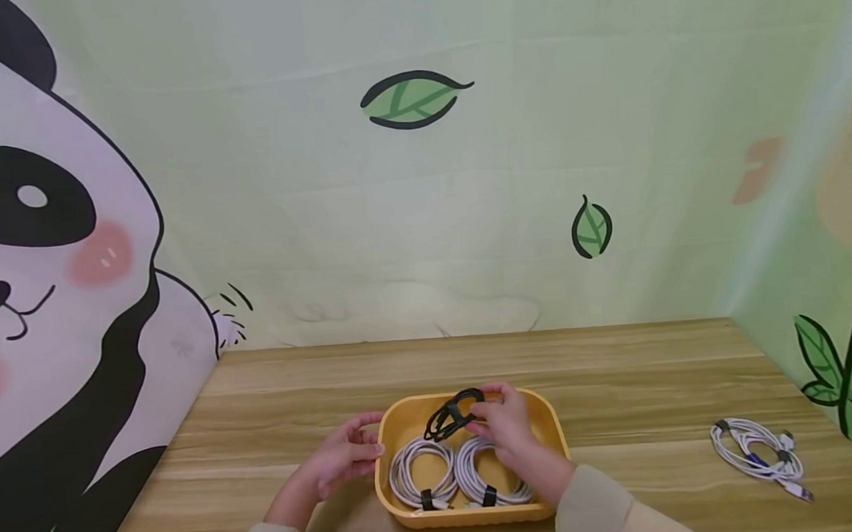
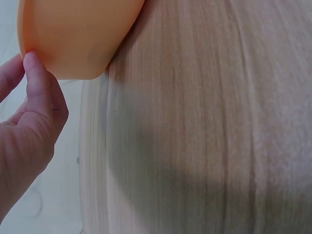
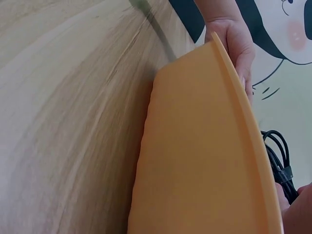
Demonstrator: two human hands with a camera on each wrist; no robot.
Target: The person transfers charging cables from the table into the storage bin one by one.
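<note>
A yellow plastic basket [image 1: 474, 517] stands on the table with two coiled white cables inside, the left coil [image 1: 401, 480] beside the right coil [image 1: 466, 477], each bound by a black strap. My left hand [image 1: 342, 455] pinches the basket's left rim, and the left wrist view has its fingertips against the basket wall [image 2: 83, 39]. Over the back half of the basket, my right hand [image 1: 508, 426] holds a bundled black cable [image 1: 450, 419] above the white coils. In the right wrist view the black cable [image 3: 280, 165] shows past the rim, and the basket hides most of that hand.
Off to the right on the wooden table [image 1: 643, 415] lies another white cable bundle [image 1: 757, 453], with its plugs showing. A printed cloth backdrop [image 1: 423, 218] with a panda and leaves rises behind the table and along its sides.
</note>
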